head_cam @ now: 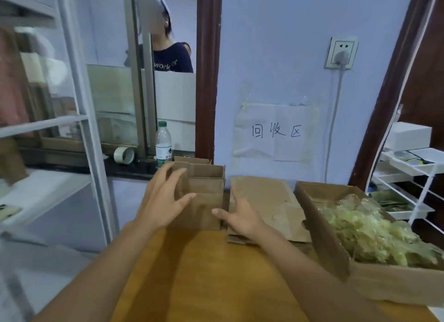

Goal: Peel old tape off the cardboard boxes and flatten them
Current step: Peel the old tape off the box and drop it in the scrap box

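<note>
Centrally, the upright cardboard boxes (204,191) stood at the far edge of the wooden table (204,273), between both hands. The left hand (163,199) hovered at their left face and the right hand (240,216) at their right, fingers spread, grasping nothing. Flattened cardboard (266,201) lay just beside, then a tape-filled box (331,237).

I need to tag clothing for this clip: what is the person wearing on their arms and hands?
Nothing shows: the left hand and right hand are bare, without gloves, rings or a watch, and both forearms are uncovered, no sleeve in view.
</note>
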`<state>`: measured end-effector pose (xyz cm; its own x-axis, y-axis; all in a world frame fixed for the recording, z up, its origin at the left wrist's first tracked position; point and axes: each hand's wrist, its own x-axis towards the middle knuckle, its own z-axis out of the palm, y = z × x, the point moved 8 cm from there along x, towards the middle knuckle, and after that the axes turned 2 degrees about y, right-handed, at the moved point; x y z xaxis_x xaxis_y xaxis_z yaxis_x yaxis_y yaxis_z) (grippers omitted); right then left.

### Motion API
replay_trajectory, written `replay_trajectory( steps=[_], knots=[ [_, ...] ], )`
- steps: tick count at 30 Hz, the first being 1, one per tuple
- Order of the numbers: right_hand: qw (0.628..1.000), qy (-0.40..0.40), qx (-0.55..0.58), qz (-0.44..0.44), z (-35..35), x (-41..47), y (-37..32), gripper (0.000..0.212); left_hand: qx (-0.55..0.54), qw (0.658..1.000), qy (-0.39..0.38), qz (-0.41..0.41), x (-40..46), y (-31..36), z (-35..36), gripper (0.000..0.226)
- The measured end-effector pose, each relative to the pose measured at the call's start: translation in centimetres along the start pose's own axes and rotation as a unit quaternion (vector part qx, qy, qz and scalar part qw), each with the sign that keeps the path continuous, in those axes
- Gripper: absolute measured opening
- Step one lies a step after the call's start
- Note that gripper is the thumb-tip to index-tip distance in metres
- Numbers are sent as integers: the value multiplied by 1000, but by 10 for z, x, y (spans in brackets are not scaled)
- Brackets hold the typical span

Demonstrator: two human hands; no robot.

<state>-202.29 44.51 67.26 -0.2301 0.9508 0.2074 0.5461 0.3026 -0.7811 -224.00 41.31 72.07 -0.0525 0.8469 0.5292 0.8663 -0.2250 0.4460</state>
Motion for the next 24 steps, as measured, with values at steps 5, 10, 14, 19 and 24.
replay_trajectory(
  steps=[5,10,14,19,24],
  knots=[
    [992,-10,123,14,17,26,8,81,69,997,-44,-13,11,-24,6,73],
    [989,-15,146,14,28,37,12,77,74,997,-15,-16,15,-26,7,45],
    [985,-2,174,15,26,38,17,64,54,998,27,-33,18,-18,-8,2],
    [974,-6,225,32,13,27,10,59,32,998,36,-37,20,-1,-24,6],
    [954,32,293,45,-14,9,12,92,-31,997,67,-14,9,25,-50,6]
  ],
)
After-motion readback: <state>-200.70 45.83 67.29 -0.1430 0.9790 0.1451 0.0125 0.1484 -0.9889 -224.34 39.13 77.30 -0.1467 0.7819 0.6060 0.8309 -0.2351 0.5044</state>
